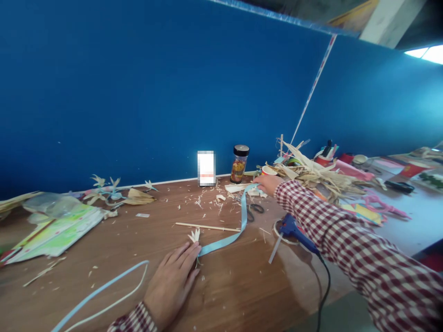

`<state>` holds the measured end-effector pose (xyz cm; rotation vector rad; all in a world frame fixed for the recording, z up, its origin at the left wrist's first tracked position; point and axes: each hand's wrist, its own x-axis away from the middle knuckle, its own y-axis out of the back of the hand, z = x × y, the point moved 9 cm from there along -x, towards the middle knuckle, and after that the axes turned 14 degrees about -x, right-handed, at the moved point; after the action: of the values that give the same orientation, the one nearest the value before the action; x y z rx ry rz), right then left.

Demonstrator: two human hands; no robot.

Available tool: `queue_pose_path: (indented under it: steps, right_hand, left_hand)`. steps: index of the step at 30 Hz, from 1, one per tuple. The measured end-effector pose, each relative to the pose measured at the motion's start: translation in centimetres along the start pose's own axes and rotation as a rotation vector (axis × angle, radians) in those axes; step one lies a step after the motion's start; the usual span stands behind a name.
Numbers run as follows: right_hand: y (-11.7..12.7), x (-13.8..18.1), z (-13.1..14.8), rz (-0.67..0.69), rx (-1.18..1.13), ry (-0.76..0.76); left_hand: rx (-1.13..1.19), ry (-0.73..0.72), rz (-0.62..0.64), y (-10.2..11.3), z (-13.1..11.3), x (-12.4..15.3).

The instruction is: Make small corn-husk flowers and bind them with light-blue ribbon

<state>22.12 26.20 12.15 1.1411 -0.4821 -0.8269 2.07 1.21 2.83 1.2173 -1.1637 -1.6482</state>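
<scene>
My left hand (173, 275) lies palm down on the table, fingers stretched out flat, the thumb a little apart. Its fingertips rest over one end of a light blue ribbon (222, 243) and the stem of a small pale flower (194, 235) that looks made of dried husk. The ribbon curves up and away to my right hand (266, 184), whose fingers are closed on its far end; the fingertips are partly hidden. A thin wooden stick (207, 227) lies just beyond the flower. Scissors (255, 210) lie below my right hand.
A blue glue gun (294, 229) with its cord lies under my right forearm. A black-lidded jar (239, 164) and a blurred white object (206, 168) stand by the wall. Dried husks (311, 168) are heaped at right, a painted sheet (58, 228) at left. A light blue loop (104, 288) lies in front.
</scene>
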Motion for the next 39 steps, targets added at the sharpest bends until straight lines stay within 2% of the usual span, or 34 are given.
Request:
queue_pose_path:
  steps: [4,9,12,15,18,21,22,25,27,29,31,33,35,39]
  right_hand:
    - [1.3,0.2,-0.2,-0.088,-0.222,-0.066]
    - [2.4,1.9,2.8,-0.140,-1.086,-0.127]
    - [2.4,3.8,5.7,-0.055,-1.441,-0.117]
    - [2.2,5.8,8.6,0.063,-1.632,-0.073]
    - [1.5,7.6,11.0,0.160,-1.761,-0.043]
    - [0.5,8.9,13.7,0.228,-1.865,-0.013]
    - [0.1,9.3,14.7,0.260,-1.896,-0.004]
    - [-1.9,10.3,18.0,0.396,-1.977,0.000]
    - [-3.4,11.0,19.9,0.482,-2.013,-0.007]
    - [-4.5,11.5,21.1,0.535,-2.048,0.020]
    - [-5.2,12.0,21.8,0.567,-2.075,0.071]
    - [-5.9,12.5,21.9,0.590,-2.082,0.091]
    - [-6.6,13.1,21.9,0.622,-2.061,0.085]
    - [-7.0,14.7,22.0,0.746,-1.938,0.109]
  left_hand:
    - [0.004,0.002,-0.017,0.1,0.2,0.1]
    - [-0.015,-0.009,-0.050,0.1,0.1,0.2]
    - [-0.024,-0.012,-0.049,0.0,0.2,0.2]
    - [0.008,0.011,-0.099,1.1,0.7,0.3]
    - [0.162,0.070,-0.162,3.2,1.0,0.5]
    - [0.577,0.235,-0.110,4.4,0.6,0.5]
    - [0.785,0.298,-0.090,4.5,0.1,0.3]
    - [1.358,0.334,-0.048,5.1,-3.4,-1.0]
    - [1.609,0.356,-0.012,5.4,-5.4,-2.0]
    - [1.808,0.478,0.074,4.7,-6.7,-2.5]
    - [1.854,0.656,0.129,3.7,-6.9,-2.2]
    - [1.795,0.757,0.158,3.1,-6.6,-1.7]
    - [1.678,0.754,0.190,2.8,-6.4,-1.4]
    - [1.507,0.657,0.225,2.4,-5.6,-0.9]
